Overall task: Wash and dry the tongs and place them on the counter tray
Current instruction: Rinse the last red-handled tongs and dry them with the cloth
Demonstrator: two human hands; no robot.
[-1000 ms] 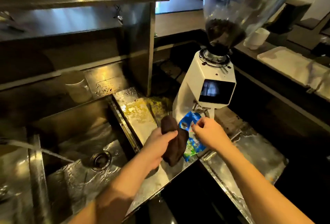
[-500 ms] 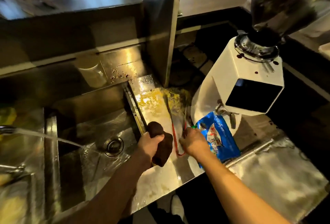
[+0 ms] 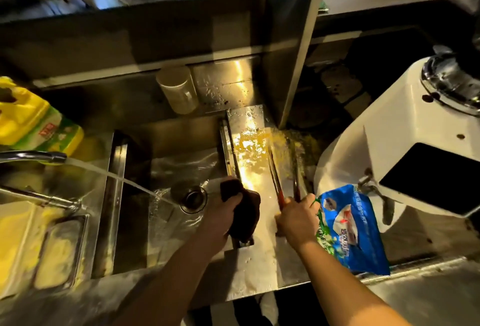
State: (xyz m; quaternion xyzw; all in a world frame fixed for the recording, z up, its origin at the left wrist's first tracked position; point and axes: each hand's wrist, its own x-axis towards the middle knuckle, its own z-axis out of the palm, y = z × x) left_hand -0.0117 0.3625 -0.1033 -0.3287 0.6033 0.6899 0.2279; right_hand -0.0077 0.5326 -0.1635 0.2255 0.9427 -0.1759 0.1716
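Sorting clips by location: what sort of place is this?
Probably a cafe's back-bar wash station: a stainless steel sink with tap running, beside a white coffee grinder and a large detergent jug.

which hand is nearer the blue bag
The right hand. It grips the tongs right beside the blue bag, at its left edge. The left hand holds a dark sponge further left, by the sink edge.

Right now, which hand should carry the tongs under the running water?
Right, probably. The right hand already grips the tongs at their near end on the wet counter. The left hand holds a dark cloth over the sink edge, nearer the stream, ready to scrub.
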